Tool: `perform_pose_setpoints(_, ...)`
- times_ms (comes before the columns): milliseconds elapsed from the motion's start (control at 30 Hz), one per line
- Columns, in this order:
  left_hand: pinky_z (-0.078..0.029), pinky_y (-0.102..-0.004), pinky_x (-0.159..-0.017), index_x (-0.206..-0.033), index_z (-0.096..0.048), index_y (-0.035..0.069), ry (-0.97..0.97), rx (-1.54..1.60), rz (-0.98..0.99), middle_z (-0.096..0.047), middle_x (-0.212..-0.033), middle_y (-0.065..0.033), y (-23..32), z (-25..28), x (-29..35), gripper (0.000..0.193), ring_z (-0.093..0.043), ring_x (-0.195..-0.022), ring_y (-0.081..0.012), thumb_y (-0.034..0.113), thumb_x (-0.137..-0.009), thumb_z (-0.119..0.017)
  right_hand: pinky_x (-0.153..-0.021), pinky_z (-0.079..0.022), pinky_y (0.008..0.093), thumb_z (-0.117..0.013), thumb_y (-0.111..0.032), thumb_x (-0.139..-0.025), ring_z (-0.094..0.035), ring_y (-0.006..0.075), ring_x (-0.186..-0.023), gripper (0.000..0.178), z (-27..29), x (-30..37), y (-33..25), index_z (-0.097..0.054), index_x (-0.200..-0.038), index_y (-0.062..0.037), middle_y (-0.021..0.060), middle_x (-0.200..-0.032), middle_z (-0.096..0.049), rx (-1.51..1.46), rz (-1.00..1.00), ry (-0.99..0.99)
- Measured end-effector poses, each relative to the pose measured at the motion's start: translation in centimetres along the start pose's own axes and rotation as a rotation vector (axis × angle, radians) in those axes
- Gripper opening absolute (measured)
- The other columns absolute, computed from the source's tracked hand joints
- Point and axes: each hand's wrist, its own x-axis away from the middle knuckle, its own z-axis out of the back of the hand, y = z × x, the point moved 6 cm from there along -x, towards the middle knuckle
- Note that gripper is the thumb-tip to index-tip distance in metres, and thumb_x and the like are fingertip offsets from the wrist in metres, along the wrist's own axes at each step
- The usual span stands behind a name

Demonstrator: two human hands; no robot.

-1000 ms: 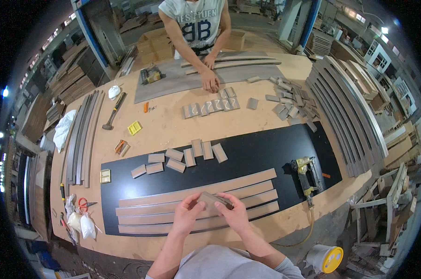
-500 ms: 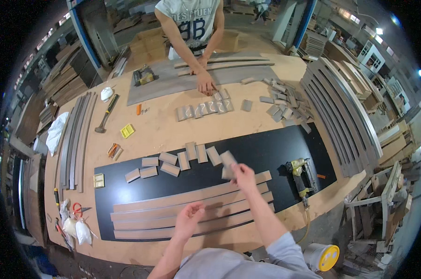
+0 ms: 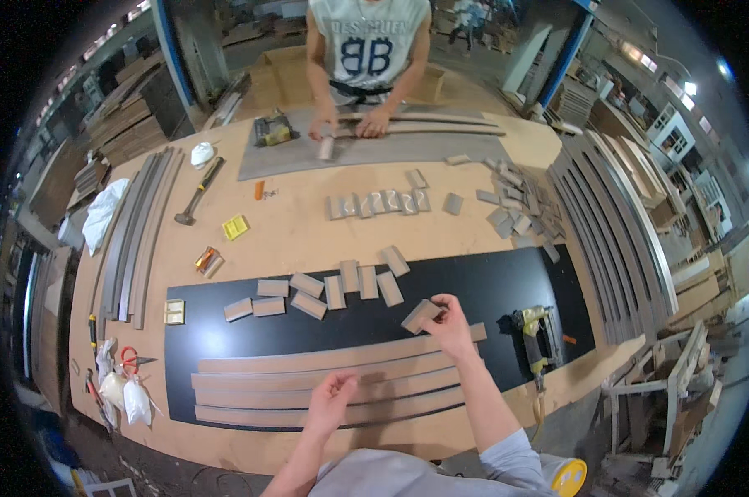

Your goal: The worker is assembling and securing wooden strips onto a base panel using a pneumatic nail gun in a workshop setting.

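Between the thumb and fingers of my right hand (image 3: pixel 450 327) is a small wooden block (image 3: pixel 421 316), held tilted over the black board's right half. My left hand (image 3: pixel 333 399) hovers above long curved wooden slats (image 3: pixel 267 383), its fingers curled inward; whatever they hold, if anything, is hidden. Several slats lie side by side along the near part of the black board (image 3: pixel 217 331). Beyond them, loose wooden blocks (image 3: pixel 308 305) of the same kind form an uneven row, some overhanging the board's far edge.
Right of my right hand lies a nail gun (image 3: pixel 537 340) with a hose. Across the table, a co-worker (image 3: pixel 366 58) handles a block (image 3: pixel 327 149) beside curved slats. Blocks with wavy glue lines (image 3: pixel 378 204) and a block pile (image 3: pixel 519 199) lie between us. A hammer (image 3: pixel 199 195) is at left.
My right hand has drawn slightly right with its block, leaving another block at the board's far edge. My left hand stays nearly in place. The co-worker has moved a block back to the slats.
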Motion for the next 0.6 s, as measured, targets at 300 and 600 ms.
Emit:
perform_pose_setpoints(300, -0.052, -0.0275, -0.088, -0.12, -0.065, 0.0, -0.139, 0.127, -0.061, -0.068, -0.109, -0.0029, 8.9, -4.4, -2.0, 0.025, -0.062, -0.098, -0.0109, 0.017, -0.103, -0.061, -0.057, -0.041, 0.0245, -0.057, -0.015, -0.102, -0.054, 0.008, -0.068, 0.017, -5.5, 10.3, -5.6, -0.061, -0.117, -0.0068, -0.0004, -0.082, -0.06, -0.483, -0.312, -0.269)
perform_pose_setpoints(600, -0.054, -0.0256, -0.072, -0.096, -0.069, 0.001, -0.31, 0.058, -0.065, -0.07, -0.085, -0.0027, 10.5, -4.1, -1.1, 0.015, -0.066, -0.075, -0.0103, 0.015, -0.099, -0.067, -0.057, -0.04, 0.0229, -0.062, -0.021, -0.101, -0.05, 0.005, -0.065, 0.025, -5.6, 13.3, -7.9, -0.061, -0.121, -0.0059, -0.0039, -0.08, -0.057, -0.225, -0.183, -0.422)
